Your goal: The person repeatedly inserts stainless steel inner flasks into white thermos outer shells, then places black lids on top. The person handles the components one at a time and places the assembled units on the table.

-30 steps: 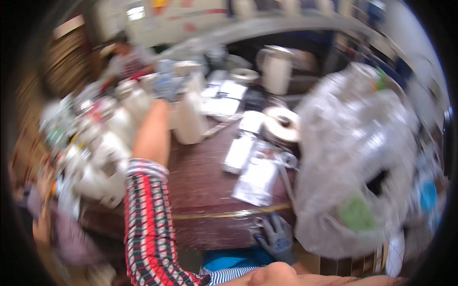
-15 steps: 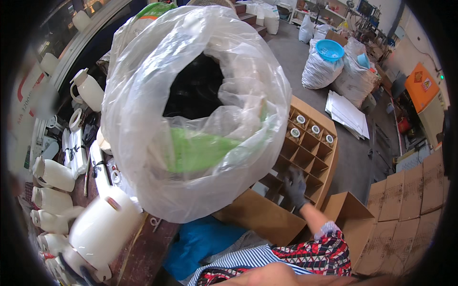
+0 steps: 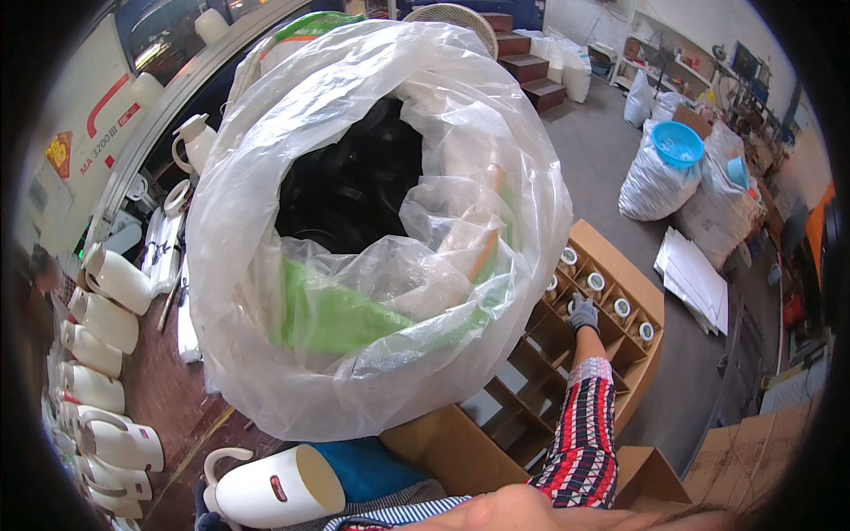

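Observation:
At the lower left, my left hand (image 3: 209, 515), in a dark glove and mostly hidden, grips a white plastic jug (image 3: 282, 488) by its base and handle side. The jug lies tilted, its wide open end facing right. Reaching forward, my right hand (image 3: 583, 316) wears a grey glove. Its fingers are closed over a white-capped bottle (image 3: 574, 303) in the divided cardboard carton (image 3: 657, 305). Several other white caps stand in the carton's far compartments. What lies below the caps is hidden.
A big clear plastic bag (image 3: 239, 372) of black parts blocks the middle. White jugs (image 3: 102, 323) line the table (image 3: 186, 425) at left. Beyond the carton are white sheets (image 3: 695, 279) and sacks topped by a blue basin (image 3: 677, 144). Cardboard boxes (image 3: 753, 451) stand lower right.
My right hand has moved forward from the carton's near compartments to a white cap farther in. The jug in my left hand has come lower and right, turning onto its side.

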Action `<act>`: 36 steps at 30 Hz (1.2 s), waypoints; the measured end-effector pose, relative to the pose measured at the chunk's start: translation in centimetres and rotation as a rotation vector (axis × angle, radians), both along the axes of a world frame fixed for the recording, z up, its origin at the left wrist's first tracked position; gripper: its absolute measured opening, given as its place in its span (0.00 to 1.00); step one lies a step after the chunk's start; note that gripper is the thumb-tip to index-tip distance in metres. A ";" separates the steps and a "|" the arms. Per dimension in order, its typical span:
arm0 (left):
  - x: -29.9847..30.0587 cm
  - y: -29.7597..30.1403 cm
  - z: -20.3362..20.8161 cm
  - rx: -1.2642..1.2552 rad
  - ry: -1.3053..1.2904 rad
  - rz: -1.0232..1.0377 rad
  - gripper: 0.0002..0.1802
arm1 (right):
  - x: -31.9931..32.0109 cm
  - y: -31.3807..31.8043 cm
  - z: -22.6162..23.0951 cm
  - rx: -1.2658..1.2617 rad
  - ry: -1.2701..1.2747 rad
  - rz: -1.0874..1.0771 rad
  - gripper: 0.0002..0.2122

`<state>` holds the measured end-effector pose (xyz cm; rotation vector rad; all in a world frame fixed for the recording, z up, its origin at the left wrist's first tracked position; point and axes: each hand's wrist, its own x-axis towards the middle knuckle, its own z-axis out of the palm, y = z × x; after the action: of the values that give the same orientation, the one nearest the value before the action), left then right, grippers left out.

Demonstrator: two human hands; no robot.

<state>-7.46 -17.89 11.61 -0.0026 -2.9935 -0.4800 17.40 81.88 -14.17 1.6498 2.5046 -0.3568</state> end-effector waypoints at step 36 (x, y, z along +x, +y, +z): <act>12.1 25.6 0.3 0.754 0.073 -0.947 0.59 | 11.2 -45.4 13.5 0.352 0.756 0.869 0.25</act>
<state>4.69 7.72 11.95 -1.3290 -2.3487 -1.5733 28.55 36.46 -0.63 0.3075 3.6761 -0.5024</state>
